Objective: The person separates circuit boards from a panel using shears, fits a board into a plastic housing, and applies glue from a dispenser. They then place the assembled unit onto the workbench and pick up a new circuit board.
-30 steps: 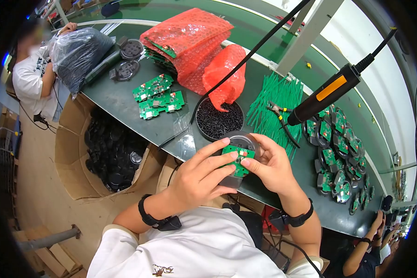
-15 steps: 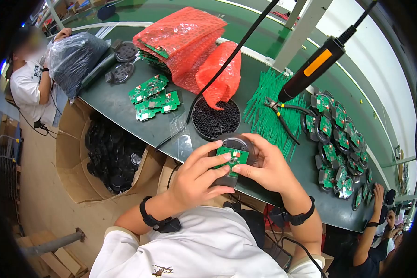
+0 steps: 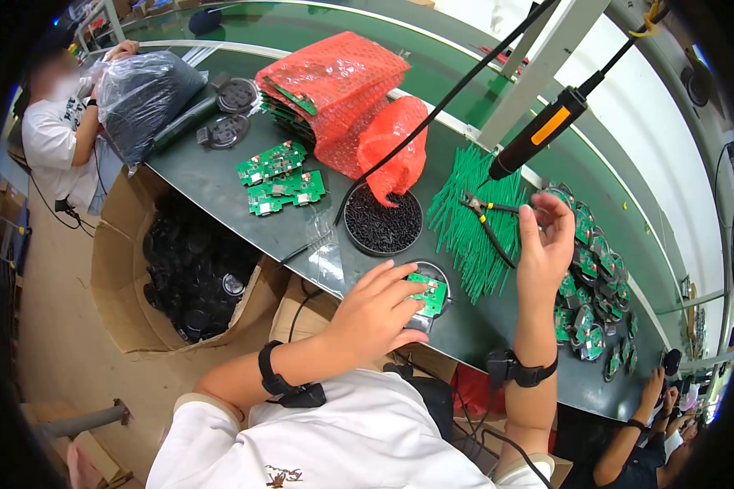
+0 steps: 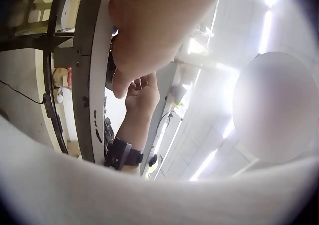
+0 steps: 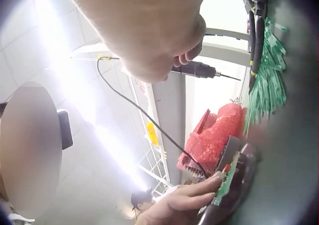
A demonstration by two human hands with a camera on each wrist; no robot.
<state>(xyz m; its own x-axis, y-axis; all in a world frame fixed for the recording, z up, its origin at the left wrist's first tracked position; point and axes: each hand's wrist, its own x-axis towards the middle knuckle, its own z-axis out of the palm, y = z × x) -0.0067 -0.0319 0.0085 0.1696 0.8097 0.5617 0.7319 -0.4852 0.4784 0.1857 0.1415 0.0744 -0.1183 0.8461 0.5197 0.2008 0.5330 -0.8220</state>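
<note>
A green circuit board (image 3: 433,297) sits in a round dark plastic housing (image 3: 421,323) at the near table edge. My left hand (image 3: 375,316) holds this piece, its fingers lying over the board and the thumb at the housing's near side. In the right wrist view those fingers stretch across the board (image 5: 227,184). Raised over the table, my right hand (image 3: 546,244) has loosely bent fingers and holds nothing. Just beyond it hangs an electric screwdriver (image 3: 538,134), bit pointing down; the hand partly overlaps the tool's body (image 5: 199,69) in the right wrist view.
Behind the housing stands a round dish of black screws (image 3: 367,232). Green ties (image 3: 473,244) lie with cutters (image 3: 488,220) on top. Finished-looking assemblies (image 3: 587,310) are heaped right. Loose boards (image 3: 281,187), red bubble-wrap (image 3: 334,73) and a carton (image 3: 122,301) are left.
My right hand has let go of the housing and moved up and right, toward the hanging screwdriver. The left hand stays on the board and housing, which now sit slightly lower and farther right.
</note>
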